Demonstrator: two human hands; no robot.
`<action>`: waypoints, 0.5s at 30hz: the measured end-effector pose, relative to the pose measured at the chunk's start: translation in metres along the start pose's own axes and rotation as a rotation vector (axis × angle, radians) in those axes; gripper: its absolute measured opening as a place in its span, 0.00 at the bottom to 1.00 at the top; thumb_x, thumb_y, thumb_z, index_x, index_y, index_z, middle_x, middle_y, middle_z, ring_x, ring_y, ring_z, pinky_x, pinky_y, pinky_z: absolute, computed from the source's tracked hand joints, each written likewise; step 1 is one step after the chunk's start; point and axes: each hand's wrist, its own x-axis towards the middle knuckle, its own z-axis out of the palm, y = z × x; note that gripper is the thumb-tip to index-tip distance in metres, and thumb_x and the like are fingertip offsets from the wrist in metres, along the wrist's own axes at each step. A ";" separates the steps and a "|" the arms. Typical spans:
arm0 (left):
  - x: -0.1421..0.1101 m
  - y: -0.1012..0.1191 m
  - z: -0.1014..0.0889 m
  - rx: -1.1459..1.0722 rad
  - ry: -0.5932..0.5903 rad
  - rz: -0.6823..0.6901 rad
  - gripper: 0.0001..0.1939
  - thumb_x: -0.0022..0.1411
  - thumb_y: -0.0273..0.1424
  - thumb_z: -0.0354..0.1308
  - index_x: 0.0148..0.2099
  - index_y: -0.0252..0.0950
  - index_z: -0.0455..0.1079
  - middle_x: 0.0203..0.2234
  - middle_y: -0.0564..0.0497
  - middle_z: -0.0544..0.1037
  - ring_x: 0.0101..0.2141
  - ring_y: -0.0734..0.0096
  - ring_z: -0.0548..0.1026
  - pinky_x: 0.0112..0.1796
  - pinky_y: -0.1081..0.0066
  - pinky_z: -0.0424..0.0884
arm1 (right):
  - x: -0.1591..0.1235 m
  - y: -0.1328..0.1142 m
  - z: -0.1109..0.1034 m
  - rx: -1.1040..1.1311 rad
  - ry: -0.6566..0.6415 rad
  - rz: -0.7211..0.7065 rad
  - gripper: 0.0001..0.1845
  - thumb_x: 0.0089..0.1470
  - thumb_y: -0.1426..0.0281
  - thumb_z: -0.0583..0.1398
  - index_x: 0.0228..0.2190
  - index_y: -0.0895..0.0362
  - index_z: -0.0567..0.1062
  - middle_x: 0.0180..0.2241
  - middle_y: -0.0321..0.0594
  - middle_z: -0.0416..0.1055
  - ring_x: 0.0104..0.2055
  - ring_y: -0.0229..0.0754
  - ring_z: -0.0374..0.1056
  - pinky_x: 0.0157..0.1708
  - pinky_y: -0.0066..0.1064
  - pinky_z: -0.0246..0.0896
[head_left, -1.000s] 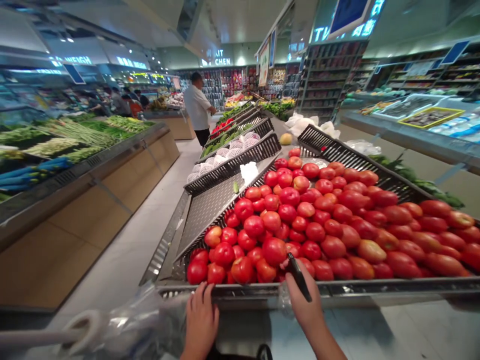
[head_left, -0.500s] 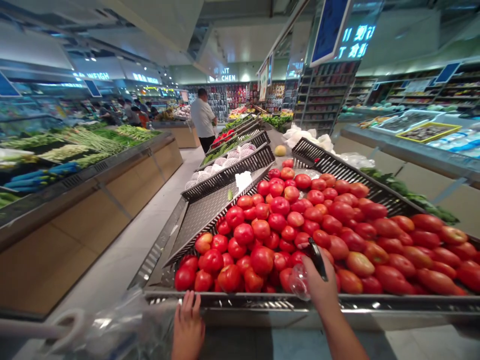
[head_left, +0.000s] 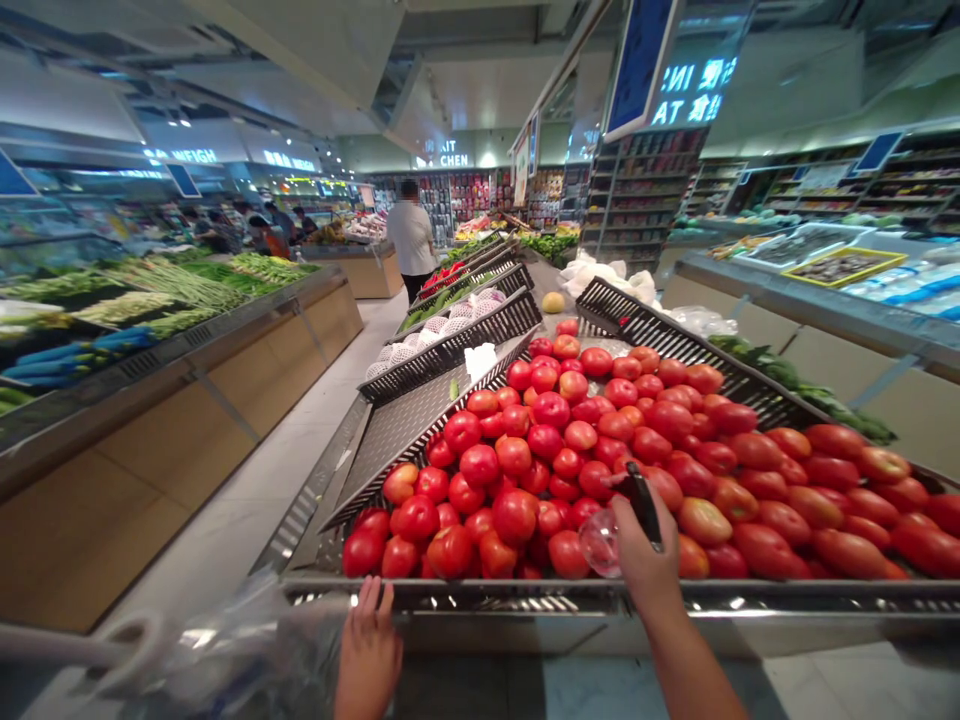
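Observation:
My right hand (head_left: 651, 555) is closed around a clear spray bottle (head_left: 600, 543) with a black head. It is held tilted low over the front of a heap of red tomatoes (head_left: 514, 515), and whether it touches them I cannot tell. My left hand (head_left: 369, 640) has its fingers stretched out on the front rim of the black crate (head_left: 480, 597), holding nothing. The tomatoes fill the crate, rounder ones to the left and longer ones to the right.
Clear plastic bags (head_left: 225, 640) hang by a pale bar (head_left: 60, 648) at lower left. Beyond the heap stand crates with net-wrapped produce (head_left: 442, 328). A vegetable stand (head_left: 247, 400) lines the aisle (head_left: 300, 430) at left, where a person in a white shirt (head_left: 411, 235) stands.
My right hand has shifted slightly right and up with the spray bottle. My left hand stays at the rim. The view has turned a little, and the distant person has turned slightly.

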 end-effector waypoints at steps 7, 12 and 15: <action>0.000 0.002 0.001 -0.001 -0.004 -0.008 0.43 0.61 0.26 0.56 0.76 0.31 0.48 0.67 0.30 0.66 0.68 0.41 0.66 0.59 0.48 0.71 | 0.022 -0.010 -0.009 0.011 -0.034 -0.058 0.18 0.49 0.60 0.63 0.40 0.55 0.81 0.37 0.39 0.81 0.41 0.50 0.74 0.46 0.39 0.69; 0.002 0.007 -0.001 -0.049 0.013 -0.059 0.45 0.60 0.27 0.55 0.77 0.36 0.45 0.67 0.34 0.66 0.69 0.44 0.64 0.61 0.49 0.69 | 0.026 -0.010 -0.007 -0.022 -0.060 -0.069 0.17 0.49 0.58 0.63 0.37 0.54 0.80 0.32 0.37 0.79 0.38 0.50 0.73 0.44 0.39 0.68; 0.004 0.010 -0.005 -0.066 0.018 -0.077 0.48 0.60 0.28 0.55 0.78 0.38 0.40 0.67 0.35 0.66 0.68 0.44 0.64 0.61 0.48 0.68 | 0.024 -0.009 -0.008 -0.047 -0.112 -0.076 0.19 0.49 0.57 0.63 0.40 0.55 0.80 0.36 0.40 0.81 0.42 0.53 0.74 0.46 0.40 0.68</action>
